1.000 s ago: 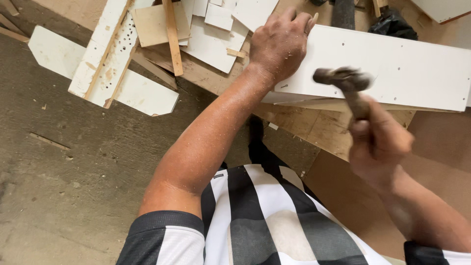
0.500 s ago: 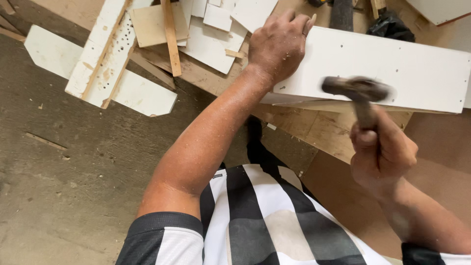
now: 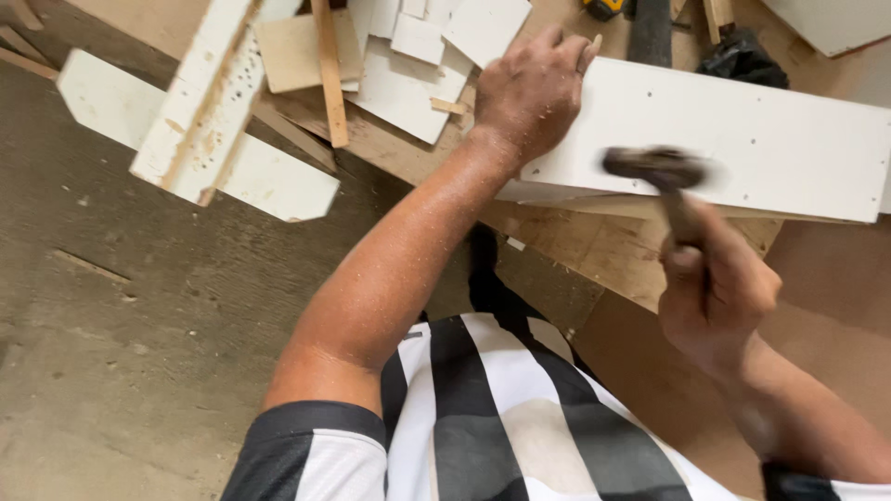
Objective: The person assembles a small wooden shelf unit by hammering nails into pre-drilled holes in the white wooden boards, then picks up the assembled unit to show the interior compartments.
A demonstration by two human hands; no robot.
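Gripping a hammer with my right hand, I pressed my left hand, fingers curled, on the white board.

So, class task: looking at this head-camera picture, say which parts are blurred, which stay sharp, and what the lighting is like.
Head view: the hammer head is smeared by motion blur, and the right hand gripping it is slightly soft; the left hand pressing on the white board is sharp, sawdust specks showing; the light is soft and even, with no glare and only faint shadows under the board.
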